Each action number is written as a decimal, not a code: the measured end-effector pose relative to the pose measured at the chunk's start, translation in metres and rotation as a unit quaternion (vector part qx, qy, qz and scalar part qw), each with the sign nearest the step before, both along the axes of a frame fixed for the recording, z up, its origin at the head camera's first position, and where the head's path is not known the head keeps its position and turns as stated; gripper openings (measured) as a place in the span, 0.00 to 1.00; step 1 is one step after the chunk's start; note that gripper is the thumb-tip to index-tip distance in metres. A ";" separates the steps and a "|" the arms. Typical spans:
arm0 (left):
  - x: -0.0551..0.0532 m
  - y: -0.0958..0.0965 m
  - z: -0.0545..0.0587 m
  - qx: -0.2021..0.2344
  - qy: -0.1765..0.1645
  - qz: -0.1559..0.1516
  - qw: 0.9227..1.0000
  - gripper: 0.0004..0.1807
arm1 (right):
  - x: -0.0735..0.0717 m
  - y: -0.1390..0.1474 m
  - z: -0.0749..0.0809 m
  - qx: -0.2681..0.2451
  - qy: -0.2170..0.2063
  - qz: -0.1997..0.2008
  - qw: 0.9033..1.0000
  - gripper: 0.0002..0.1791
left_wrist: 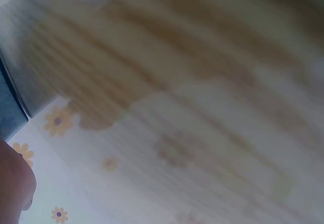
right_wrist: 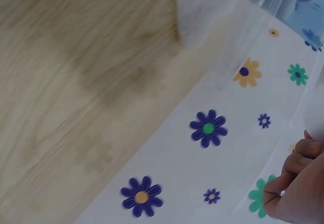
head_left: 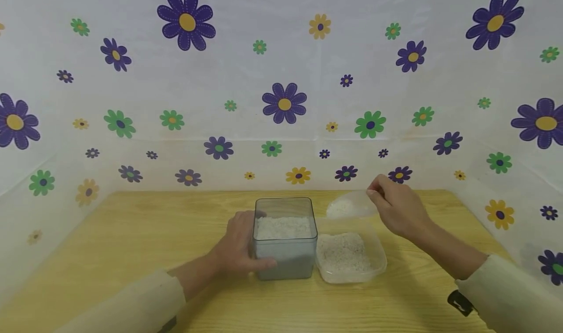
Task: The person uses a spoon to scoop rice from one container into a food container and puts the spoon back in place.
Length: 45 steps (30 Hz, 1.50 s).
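Over a tub (head_left: 375, 255), right hand (head_left: 399, 205) pinches a scoop (head_left: 352, 206); left hand (head_left: 241, 242) grips a box (head_left: 285, 260).

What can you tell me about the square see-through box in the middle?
The square box is smoky and see-through, apparently plastic, with rounded corners, a darker rim and an open top. It stands upright on the wood-grained table, partly filled with white grains, perhaps rice, below the rim. The left hand grips its left side, thumb across the near face. A shallow clear tub sits close on its right; whether they touch is unclear.
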<state>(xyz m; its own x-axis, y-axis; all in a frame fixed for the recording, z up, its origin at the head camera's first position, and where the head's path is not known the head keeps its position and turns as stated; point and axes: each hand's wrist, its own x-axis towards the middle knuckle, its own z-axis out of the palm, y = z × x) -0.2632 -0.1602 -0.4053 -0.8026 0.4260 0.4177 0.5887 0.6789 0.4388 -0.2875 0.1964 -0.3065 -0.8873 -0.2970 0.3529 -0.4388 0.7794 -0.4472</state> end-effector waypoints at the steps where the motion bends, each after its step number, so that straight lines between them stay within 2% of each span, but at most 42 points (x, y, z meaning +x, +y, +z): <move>1: 0.000 0.000 0.000 0.001 0.001 -0.001 1.000 0.50 | 0.001 0.005 -0.001 0.003 0.001 -0.001 1.000 0.12; 10: 0.001 -0.003 0.000 0.006 -0.005 0.003 1.000 0.50 | 0.003 0.051 -0.018 0.044 -0.003 0.030 0.999 0.10; 17: 0.000 -0.004 -0.002 0.008 -0.004 0.000 1.000 0.50 | 0.002 0.065 -0.024 0.090 0.014 0.047 0.995 0.05; 30: -0.001 -0.003 -0.004 -0.006 -0.007 0.004 1.000 0.51 | 0.000 0.066 -0.029 0.156 0.129 0.078 0.976 0.06; 35: -0.001 -0.002 -0.003 -0.009 -0.015 0.006 1.000 0.51 | -0.002 0.064 -0.029 0.174 0.202 0.095 0.959 0.09; 39: -0.001 -0.003 -0.004 -0.006 -0.020 0.006 1.000 0.52 | -0.002 0.058 -0.025 0.198 0.270 0.128 0.933 0.05; 42: 0.000 -0.003 -0.004 -0.006 -0.021 0.007 1.000 0.52 | -0.002 0.053 -0.022 0.211 0.317 0.156 0.911 0.17; 45: 0.000 -0.003 -0.004 -0.008 -0.021 0.008 1.000 0.52 | -0.002 0.047 -0.020 0.209 0.348 0.171 0.898 0.28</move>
